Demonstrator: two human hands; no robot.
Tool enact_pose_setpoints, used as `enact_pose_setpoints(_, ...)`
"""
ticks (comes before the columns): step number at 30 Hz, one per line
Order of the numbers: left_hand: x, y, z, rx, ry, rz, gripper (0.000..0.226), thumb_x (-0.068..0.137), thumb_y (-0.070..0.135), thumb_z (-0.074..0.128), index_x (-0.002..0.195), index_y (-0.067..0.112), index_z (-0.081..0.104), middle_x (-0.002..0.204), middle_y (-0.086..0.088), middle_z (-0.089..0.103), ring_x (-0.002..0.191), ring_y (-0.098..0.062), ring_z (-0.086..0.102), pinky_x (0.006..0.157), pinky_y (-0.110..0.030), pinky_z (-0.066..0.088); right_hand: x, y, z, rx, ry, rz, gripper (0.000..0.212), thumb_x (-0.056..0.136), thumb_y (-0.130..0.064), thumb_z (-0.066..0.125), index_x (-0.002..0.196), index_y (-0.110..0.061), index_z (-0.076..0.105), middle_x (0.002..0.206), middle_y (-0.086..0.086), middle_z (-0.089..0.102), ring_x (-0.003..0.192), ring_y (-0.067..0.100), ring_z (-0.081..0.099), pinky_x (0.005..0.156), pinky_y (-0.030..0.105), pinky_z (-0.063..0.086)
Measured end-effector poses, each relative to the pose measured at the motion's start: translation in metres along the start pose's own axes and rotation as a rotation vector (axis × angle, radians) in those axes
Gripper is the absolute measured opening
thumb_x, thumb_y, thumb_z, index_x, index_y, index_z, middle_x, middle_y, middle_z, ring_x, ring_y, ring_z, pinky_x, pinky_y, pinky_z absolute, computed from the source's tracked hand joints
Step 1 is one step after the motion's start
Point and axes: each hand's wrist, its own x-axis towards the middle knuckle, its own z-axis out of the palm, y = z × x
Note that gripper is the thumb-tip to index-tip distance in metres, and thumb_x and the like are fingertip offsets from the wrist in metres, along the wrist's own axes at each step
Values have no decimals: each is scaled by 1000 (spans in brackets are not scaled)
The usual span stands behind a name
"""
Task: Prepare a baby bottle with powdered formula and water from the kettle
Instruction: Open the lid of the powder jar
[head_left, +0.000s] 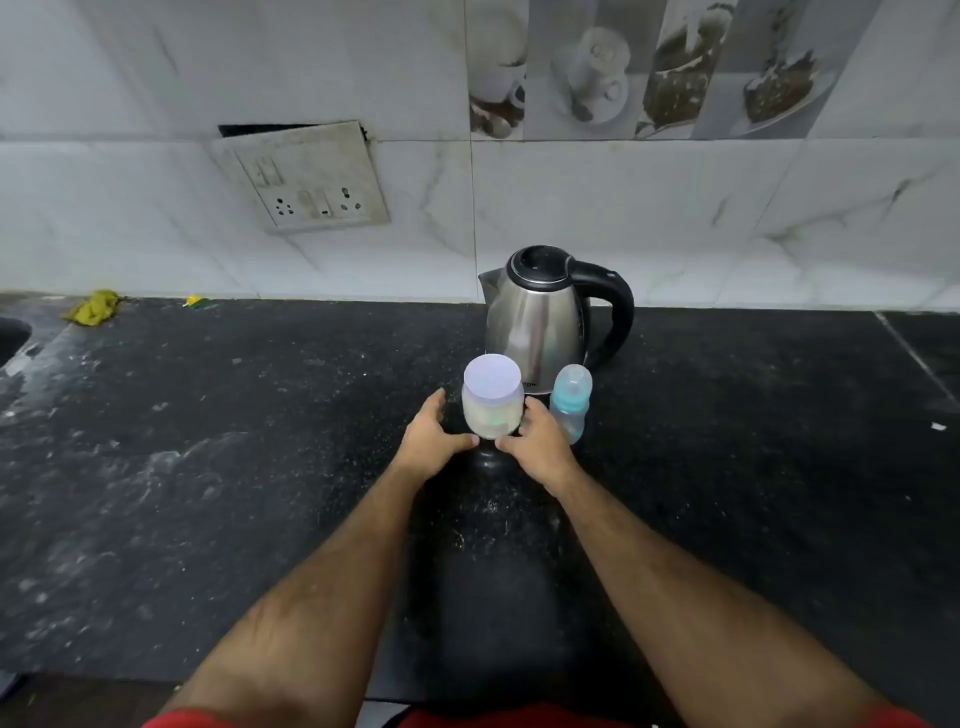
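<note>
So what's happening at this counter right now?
A person stands at a dark counter with both hands around a small jar of pale powder, its lid still on. The left hand and right hand cup its sides near the base. A baby bottle with its cap on stands just right of the jar, and a steel kettle sits behind both, lid closed. Nothing has been opened or poured yet.
</note>
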Motion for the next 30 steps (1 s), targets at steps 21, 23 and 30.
enact_pose_setpoints(21,-16,2,-4,-108,-90,145,83,64,7,90,137,14,51,131,3,63,119,-13,60,104,-34,48,-27,-13,-14,-2,-125,-21,65,82,10,65,142,-6,45,127,7,62,117,23,61,103,39,50)
enact_pose_setpoints(23,-25,3,-8,-153,-92,142,80,63,10,91,134,13,54,126,2,66,115,-14,64,99,-34,52,-38,-13,-17,25,-153,-42,67,82,14,63,143,-6,43,120,5,62,110,20,64,95,30,53)
enact_pose_setpoints(30,-67,12,-14,-303,-89,148,55,73,7,85,122,10,61,111,-4,73,99,-14,72,83,-25,58,-70,-15,-24,68,-206,-139,88,72,-4,83,145,-20,36,135,-6,53,120,6,56,99,26,51)
